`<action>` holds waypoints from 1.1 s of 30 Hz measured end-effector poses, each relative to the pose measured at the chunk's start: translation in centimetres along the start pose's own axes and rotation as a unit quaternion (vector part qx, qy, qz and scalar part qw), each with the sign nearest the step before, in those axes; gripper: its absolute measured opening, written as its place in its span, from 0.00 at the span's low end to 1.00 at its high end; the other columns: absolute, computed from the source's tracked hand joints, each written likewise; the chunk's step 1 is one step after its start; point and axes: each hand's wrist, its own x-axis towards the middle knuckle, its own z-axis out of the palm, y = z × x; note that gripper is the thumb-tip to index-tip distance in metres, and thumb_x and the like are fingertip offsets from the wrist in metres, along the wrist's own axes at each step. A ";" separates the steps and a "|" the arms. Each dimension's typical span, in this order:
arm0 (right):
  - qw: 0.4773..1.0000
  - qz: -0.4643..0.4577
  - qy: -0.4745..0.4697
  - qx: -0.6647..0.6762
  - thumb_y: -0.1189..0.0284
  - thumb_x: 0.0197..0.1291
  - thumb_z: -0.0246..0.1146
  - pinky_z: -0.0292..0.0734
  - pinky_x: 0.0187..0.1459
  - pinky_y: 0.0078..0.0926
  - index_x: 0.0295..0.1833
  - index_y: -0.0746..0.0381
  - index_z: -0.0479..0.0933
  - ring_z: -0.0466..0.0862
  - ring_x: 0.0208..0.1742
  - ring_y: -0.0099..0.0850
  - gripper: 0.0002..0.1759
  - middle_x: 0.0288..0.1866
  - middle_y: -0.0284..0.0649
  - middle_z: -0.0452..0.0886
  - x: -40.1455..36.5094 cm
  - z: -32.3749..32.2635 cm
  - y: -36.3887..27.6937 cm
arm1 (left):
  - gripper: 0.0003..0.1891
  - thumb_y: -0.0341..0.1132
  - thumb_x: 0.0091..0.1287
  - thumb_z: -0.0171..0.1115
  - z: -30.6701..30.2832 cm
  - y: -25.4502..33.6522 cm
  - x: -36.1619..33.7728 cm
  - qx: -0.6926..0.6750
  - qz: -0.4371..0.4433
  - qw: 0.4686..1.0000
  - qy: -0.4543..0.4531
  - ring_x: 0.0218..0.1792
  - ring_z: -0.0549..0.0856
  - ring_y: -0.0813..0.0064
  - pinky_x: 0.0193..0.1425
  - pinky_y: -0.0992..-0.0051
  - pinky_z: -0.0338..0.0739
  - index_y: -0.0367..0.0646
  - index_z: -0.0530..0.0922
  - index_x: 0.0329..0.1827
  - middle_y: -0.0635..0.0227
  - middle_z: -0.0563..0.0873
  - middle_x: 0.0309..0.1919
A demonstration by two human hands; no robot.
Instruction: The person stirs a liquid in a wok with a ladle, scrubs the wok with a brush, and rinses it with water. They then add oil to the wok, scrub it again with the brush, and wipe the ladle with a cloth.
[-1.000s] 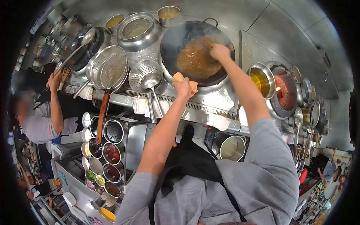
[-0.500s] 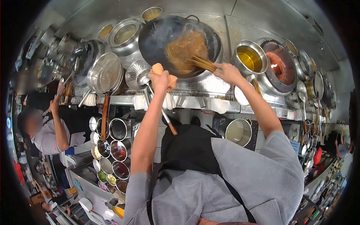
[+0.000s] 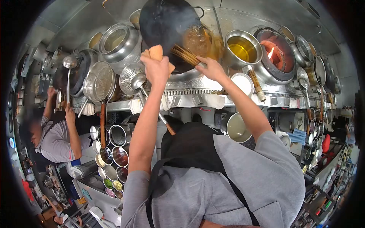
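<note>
My left hand (image 3: 156, 68) grips the near rim of a big black wok (image 3: 167, 26) through an orange cloth (image 3: 156, 53), and the wok is tipped up steeply on its burner. Brown liquid (image 3: 195, 38) runs out over the wok's right edge. My right hand (image 3: 211, 68) holds a bamboo brush (image 3: 184, 55) whose bristles point into the wok.
A pot of yellow oil (image 3: 239, 47) and a lit burner (image 3: 275, 53) stand to the right. A perforated ladle (image 3: 133, 78), a wire strainer (image 3: 99, 80) and steel pots lie to the left. Seasoning bowls (image 3: 114, 152) sit below. A co-worker (image 3: 57, 133) stands at the left with a ladle.
The wok has gone from lying flat to tipped up steeply, and its brown liquid is spilling out on the right. My right hand with the brush drew back toward the wok's near edge.
</note>
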 end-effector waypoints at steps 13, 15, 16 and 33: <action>0.988 0.082 -0.032 0.126 0.58 0.62 0.68 0.79 0.40 0.36 0.72 0.57 0.72 0.85 0.33 0.37 0.34 0.33 0.47 0.83 0.5 -1.0 -1.9 | 0.33 0.36 0.51 0.73 1.7 1.4 -2.9 0.005 0.155 0.987 0.049 0.43 0.85 0.43 0.49 0.50 0.77 0.37 0.64 0.56 0.46 0.84 0.42; 0.993 -0.073 0.094 -0.019 0.55 0.63 0.65 0.79 0.49 0.43 0.74 0.54 0.70 0.85 0.46 0.49 0.34 0.45 0.53 0.81 -0.1 3.4 0.9 | 0.33 0.37 0.51 0.73 1.2 0.0 -2.5 -0.028 0.114 0.992 0.045 0.44 0.84 0.42 0.49 0.51 0.78 0.38 0.63 0.56 0.46 0.84 0.42; 1.000 -0.017 0.015 -0.006 0.52 0.64 0.63 0.76 0.55 0.49 0.74 0.53 0.68 0.80 0.55 0.55 0.35 0.52 0.56 0.77 -0.2 3.5 1.9 | 0.34 0.37 0.50 0.74 1.1 -0.9 -2.0 -0.024 0.097 0.993 0.068 0.44 0.84 0.40 0.49 0.52 0.78 0.39 0.63 0.56 0.46 0.85 0.42; 0.960 0.264 0.079 -0.054 0.54 0.70 0.57 0.76 0.54 0.52 0.79 0.53 0.59 0.79 0.56 0.56 0.36 0.58 0.58 0.71 -11.4 10.4 10.1 | 0.33 0.34 0.56 0.70 1.0 -6.2 1.8 -0.149 -0.133 0.954 0.223 0.47 0.84 0.39 0.56 0.53 0.75 0.35 0.57 0.56 0.38 0.80 0.45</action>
